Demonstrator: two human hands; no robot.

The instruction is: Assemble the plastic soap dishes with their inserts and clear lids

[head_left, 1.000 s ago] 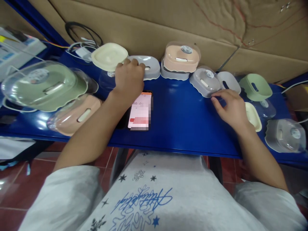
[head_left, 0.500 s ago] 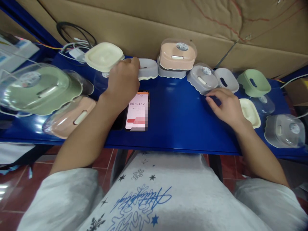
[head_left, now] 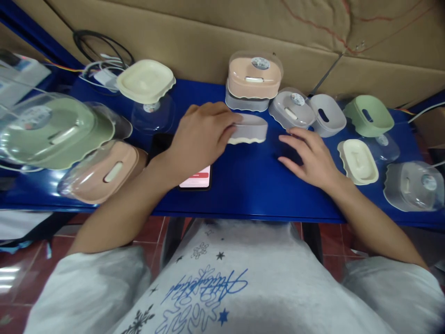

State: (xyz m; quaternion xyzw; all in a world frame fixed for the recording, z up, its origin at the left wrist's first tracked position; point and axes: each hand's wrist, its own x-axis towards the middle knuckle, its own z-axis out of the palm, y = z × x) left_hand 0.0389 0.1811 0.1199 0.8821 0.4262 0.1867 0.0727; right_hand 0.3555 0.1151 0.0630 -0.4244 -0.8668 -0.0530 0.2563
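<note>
My left hand [head_left: 203, 137] grips the left end of a grey oval box [head_left: 251, 128] with a cream wavy base, over the middle of the blue table. My right hand [head_left: 311, 157] is open and holds nothing, its fingers spread and pointing towards that box from the right. Just beyond my right fingers sits a grey box with a clear lid [head_left: 291, 109]. Behind the held box, a peach box with a clear lid [head_left: 255, 79] rests on a grey one [head_left: 246, 101].
A phone [head_left: 196, 182] lies partly under my left hand. Cream tray [head_left: 148, 81], green lidded box [head_left: 52, 134] and peach box [head_left: 104, 171] are at left. At right are a grey box [head_left: 328, 116], green box [head_left: 370, 116], cream piece [head_left: 359, 162] and clear-lidded grey box [head_left: 413, 188].
My left hand has brought the grey box with the cream base rightward and nearer to me, from beside the stacked boxes. My right hand has shifted slightly left, with its fingers more spread.
</note>
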